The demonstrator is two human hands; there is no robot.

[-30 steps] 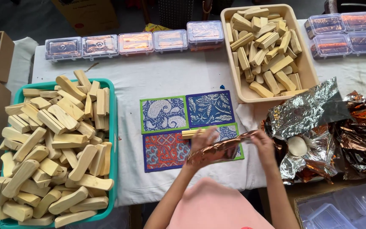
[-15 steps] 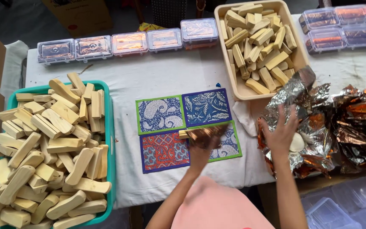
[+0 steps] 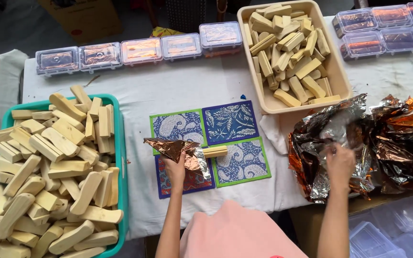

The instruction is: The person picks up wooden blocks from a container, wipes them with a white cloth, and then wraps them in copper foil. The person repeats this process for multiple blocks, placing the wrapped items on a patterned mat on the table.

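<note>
My left hand (image 3: pixel 175 171) holds a crumpled copper-and-silver foil sheet (image 3: pixel 178 149) over the patterned blue mats (image 3: pixel 230 122) at the table's middle. A small wooden block (image 3: pixel 214 151) lies on the mats just right of that foil. My right hand (image 3: pixel 339 162) reaches into the pile of crumpled copper and silver foil (image 3: pixel 383 138) at the right and rests on it; its fingers look apart.
A teal tub (image 3: pixel 120 143) piled with wooden blocks stands at the left. A beige tray (image 3: pixel 340 81) of blocks is at the back right. Clear lidded boxes (image 3: pixel 139 50) line the far edge. Stacked clear lids (image 3: pixel 388 229) sit at the lower right.
My left hand has shifted left and now carries a foil sheet over the mats. My right hand has moved right, from near the mats to the foil pile.
</note>
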